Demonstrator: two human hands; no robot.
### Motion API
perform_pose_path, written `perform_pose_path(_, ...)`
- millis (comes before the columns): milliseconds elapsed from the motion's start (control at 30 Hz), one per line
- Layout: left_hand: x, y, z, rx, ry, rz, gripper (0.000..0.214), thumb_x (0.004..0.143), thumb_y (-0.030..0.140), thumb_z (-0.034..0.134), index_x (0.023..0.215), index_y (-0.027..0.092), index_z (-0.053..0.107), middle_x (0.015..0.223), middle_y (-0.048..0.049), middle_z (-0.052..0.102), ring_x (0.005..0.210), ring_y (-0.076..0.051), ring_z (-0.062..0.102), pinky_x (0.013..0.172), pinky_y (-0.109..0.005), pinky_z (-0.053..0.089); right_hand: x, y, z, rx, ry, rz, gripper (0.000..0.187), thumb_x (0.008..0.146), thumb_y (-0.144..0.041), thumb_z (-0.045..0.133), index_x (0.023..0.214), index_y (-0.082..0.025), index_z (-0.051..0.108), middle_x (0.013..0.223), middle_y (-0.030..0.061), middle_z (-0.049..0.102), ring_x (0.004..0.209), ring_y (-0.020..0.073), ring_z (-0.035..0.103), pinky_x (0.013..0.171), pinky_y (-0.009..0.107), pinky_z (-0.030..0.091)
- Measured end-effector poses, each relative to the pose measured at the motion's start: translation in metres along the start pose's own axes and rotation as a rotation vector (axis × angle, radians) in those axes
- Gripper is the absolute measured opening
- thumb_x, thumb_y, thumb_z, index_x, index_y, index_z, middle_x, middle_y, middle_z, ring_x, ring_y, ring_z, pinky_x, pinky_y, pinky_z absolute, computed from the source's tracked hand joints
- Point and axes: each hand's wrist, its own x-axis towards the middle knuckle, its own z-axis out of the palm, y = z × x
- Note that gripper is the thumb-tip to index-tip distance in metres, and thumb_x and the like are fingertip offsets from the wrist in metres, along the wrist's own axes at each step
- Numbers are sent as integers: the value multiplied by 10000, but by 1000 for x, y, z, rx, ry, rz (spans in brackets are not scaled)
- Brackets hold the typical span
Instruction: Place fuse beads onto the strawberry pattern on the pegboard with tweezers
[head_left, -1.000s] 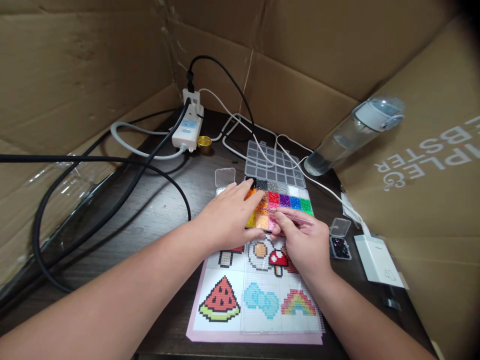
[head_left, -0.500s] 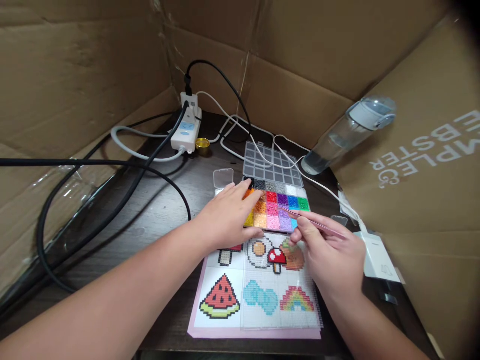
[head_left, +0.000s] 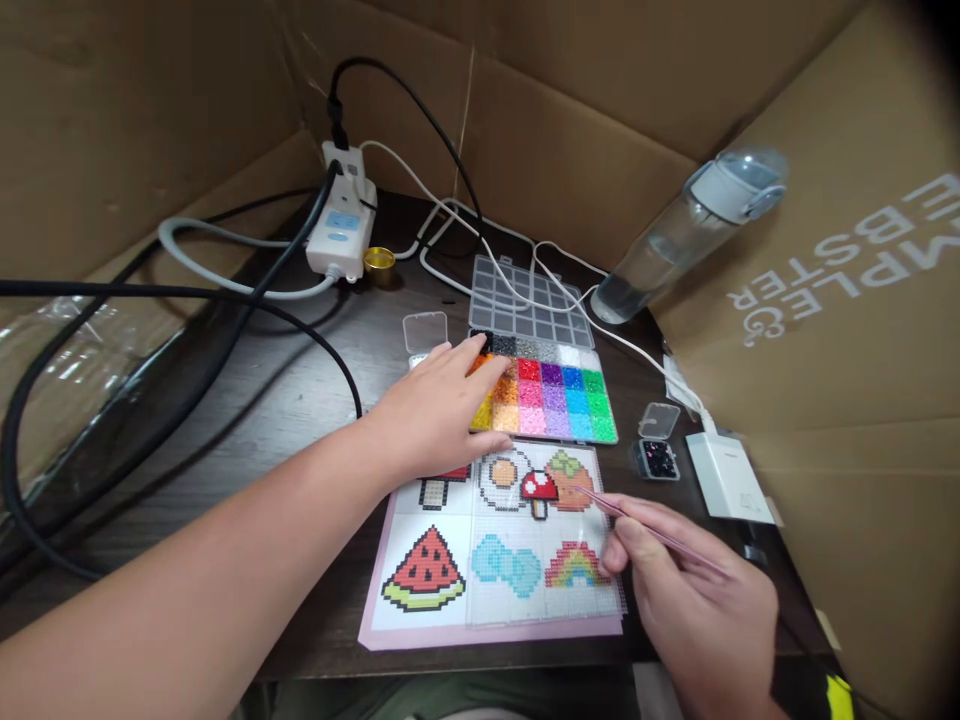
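My left hand (head_left: 435,410) lies flat with its fingers stretched out over the left end of the bead box (head_left: 559,400), a clear tray with compartments of coloured beads. My right hand (head_left: 697,600) is closed in a pinch on thin pink tweezers (head_left: 637,520), whose tip points at the orange figure on the clear pegboard (head_left: 540,530). The pegboard rests on a pattern sheet (head_left: 427,580) with a watermelon, a blue bow, a rainbow, a mushroom and an egg.
The box's open lid (head_left: 525,305) lies behind the beads. A small case of dark beads (head_left: 658,458) and a white charger (head_left: 726,478) sit to the right. A water bottle (head_left: 675,235) leans on cardboard. A power strip (head_left: 341,225) and cables lie at back left.
My right hand has drawn back from the bead box towards me with the tweezers, down over the pegboard. My left hand has stayed on the box. The view has shifted slightly.
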Motion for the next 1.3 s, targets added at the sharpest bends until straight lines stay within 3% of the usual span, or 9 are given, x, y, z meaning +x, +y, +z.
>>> perform_pose_path(167, 2, 1, 0, 19, -12, -1, 856, 795, 611, 632, 1486, 187, 356, 1582, -215, 265, 1445, -364, 308, 1188, -492, 224, -7, 7, -1, -75, -114, -65, 156, 882, -206, 653, 832, -254, 793, 549, -27, 674, 702, 162, 707, 808, 319, 602)
perform_pose_path(400, 2, 1, 0, 29, -11, -2, 847, 793, 627, 623, 1481, 214, 353, 1581, -194, 276, 1443, -361, 312, 1178, -500, 246, -8, 10, 3, -60, -158, -82, 171, 879, -178, 654, 890, -280, 790, 575, -43, 698, 732, 148, 720, 794, 275, 595)
perform_pose_path(967, 2, 2, -1, 35, -26, -8, 848, 801, 624, 618, 1488, 208, 346, 1581, -176, 276, 1433, -359, 318, 1173, -491, 248, -10, 13, 1, -50, -202, -50, 159, 883, -191, 655, 961, -239, 785, 593, -19, 686, 617, 155, 674, 694, 318, 590)
perform_pose_path(1300, 1, 2, -1, -6, -33, -15, 846, 801, 604, 631, 1491, 213, 338, 1600, -158, 246, 1441, -370, 296, 1182, -497, 222, -9, 10, 1, -67, -204, -59, 161, 885, -187, 649, 952, -236, 786, 573, -23, 681, 631, 155, 677, 736, 320, 586)
